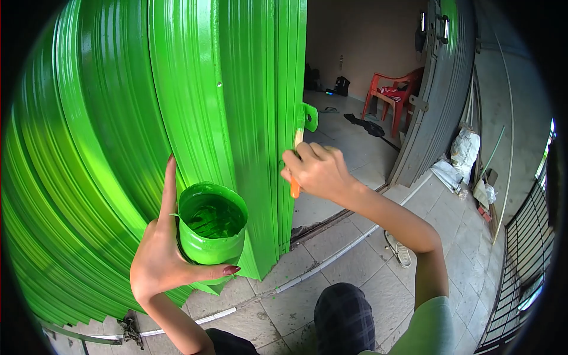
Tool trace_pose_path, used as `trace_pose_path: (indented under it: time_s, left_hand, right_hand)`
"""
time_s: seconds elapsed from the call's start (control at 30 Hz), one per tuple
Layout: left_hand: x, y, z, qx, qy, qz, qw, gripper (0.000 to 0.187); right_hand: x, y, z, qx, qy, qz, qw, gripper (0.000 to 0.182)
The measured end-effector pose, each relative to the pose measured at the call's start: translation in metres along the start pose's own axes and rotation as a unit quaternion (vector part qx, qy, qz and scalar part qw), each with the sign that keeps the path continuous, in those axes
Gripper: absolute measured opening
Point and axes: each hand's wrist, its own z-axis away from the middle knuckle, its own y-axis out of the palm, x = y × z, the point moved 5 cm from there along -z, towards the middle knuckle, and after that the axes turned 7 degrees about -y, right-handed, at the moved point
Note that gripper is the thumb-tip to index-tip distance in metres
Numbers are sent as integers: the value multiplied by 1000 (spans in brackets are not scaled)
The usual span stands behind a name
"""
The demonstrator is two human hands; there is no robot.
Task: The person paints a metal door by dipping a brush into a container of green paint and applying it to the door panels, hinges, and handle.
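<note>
My left hand (158, 254) grips a cut plastic container of green paint (212, 245), thumb across its front and index finger stretched up along the side. Dark green paint lies inside it. In my right hand (319, 170) is a paintbrush (299, 137) with an orange handle, its end showing below my fist. The bristles point up and touch or nearly touch the edge of the glossy green corrugated metal door (248, 118), just beneath a green latch tab (310, 118) with a hole. My fingers partly hide the brush.
Right of the doorway stands an unpainted grey folding door panel (423, 118). Inside are a red plastic chair (391, 94) and dark items on the floor. White bags (465, 148) and debris lie by the wall; a sneaker (400, 248) is near my right arm. A floor track crosses the tiles.
</note>
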Motion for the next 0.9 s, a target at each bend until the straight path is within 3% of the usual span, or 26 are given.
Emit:
trace_pose_path:
  time_s: [0.2,0.3,0.4,0.53,0.63,0.73,0.77,0.9]
  left_hand:
    - [-1,4,-3,14,-13,16,1000,142]
    - [0,4,-2,18,1,15,1000,142]
    - [1,7,-5,16,33,-4,999,141]
    - [1,9,-6,24,25,8,999,142]
    - [2,11,-6,22,26,18,999,142]
    - [2,13,-6,29,25,28,999,142]
    - [1,13,-7,33,23,32,999,142]
    - [2,13,-9,54,12,43,998,141]
  right_hand:
    - [2,22,6,78,38,-21,996,22]
    - [7,7,1,15,35,-40,998,23]
    - [-6,4,-7,20,66,-56,996,23]
    - [0,20,-1,66,33,-34,997,25]
    - [0,17,-1,106,54,-92,989,25]
    - [-18,8,-15,79,64,-101,990,24]
    - [-28,7,-22,111,79,-110,985,22]
    - [-48,-5,-43,38,52,-63,996,19]
